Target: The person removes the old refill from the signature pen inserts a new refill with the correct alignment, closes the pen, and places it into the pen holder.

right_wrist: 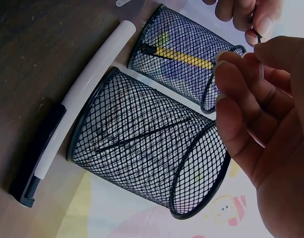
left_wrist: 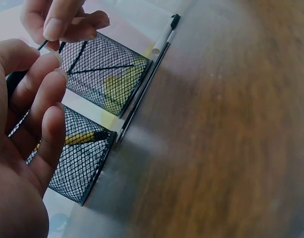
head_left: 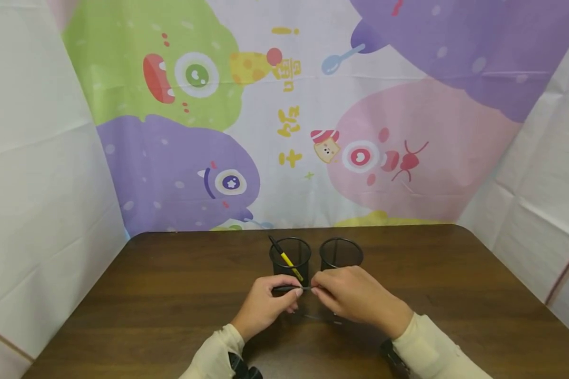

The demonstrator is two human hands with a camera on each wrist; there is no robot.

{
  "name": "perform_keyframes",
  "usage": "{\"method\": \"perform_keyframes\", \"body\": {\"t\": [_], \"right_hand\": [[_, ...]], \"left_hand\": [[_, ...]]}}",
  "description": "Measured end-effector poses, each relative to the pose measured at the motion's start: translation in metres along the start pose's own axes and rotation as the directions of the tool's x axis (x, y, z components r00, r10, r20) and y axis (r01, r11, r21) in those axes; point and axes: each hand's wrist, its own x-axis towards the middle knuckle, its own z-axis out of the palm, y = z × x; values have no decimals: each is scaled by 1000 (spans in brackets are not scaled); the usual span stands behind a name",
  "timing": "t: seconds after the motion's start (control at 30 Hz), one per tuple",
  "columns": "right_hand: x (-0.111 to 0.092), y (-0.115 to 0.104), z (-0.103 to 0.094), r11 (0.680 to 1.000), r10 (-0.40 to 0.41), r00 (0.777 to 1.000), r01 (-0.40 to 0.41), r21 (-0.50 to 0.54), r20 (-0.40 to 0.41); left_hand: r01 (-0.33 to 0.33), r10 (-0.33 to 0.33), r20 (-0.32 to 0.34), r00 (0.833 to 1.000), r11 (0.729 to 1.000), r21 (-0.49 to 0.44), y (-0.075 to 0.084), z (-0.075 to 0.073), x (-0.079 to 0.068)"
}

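Both hands meet just in front of two black mesh pen cups. My left hand (head_left: 267, 308) pinches a slim dark pen part (head_left: 282, 288) between thumb and fingers. From its right end a thin rod runs across to my right hand (head_left: 360, 295), whose thumb and fingertips pinch it. In the right wrist view this rod, a pen refill (right_wrist: 261, 72) by its look, passes pale behind the thumb. Fingers hide where the two parts meet. Below the hands, a white pen barrel with a black clip end (right_wrist: 87, 94) lies on the table beside the cups.
The left mesh cup (head_left: 290, 241) holds a yellow and black pen (head_left: 286, 259) leaning in it. Close on its right stands the other mesh cup (head_left: 340, 240). A long thin clear-and-dark stick (left_wrist: 144, 94) lies on the wooden table (head_left: 180, 273). Cloth walls enclose the back and sides.
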Motion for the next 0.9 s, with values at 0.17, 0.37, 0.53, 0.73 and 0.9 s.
{"method": "perform_keyframes", "body": {"t": [0.17,0.37,0.53,0.73,0.9], "right_hand": [[1,0,1,1000,7,1000,-8,7,11],[-4,-2,0,999,35,999,-36,28,42],[-2,-1,-1,998,58,996,-58,7,61],[0,2,-3,998,67,996,-66,-19,62],[-1,1,-4,996,93,993,-92,-24,73]], "left_hand": [[1,0,-9,1000,1000,27,2,-1,-1],[-13,12,10,1000,1000,25,-4,2,-1],[-22,22,-8,1000,1000,18,-4,0,-1],[-15,16,-16,1000,999,37,-1,-3,1],[15,-13,-29,999,998,55,6,-1,-1]]}}
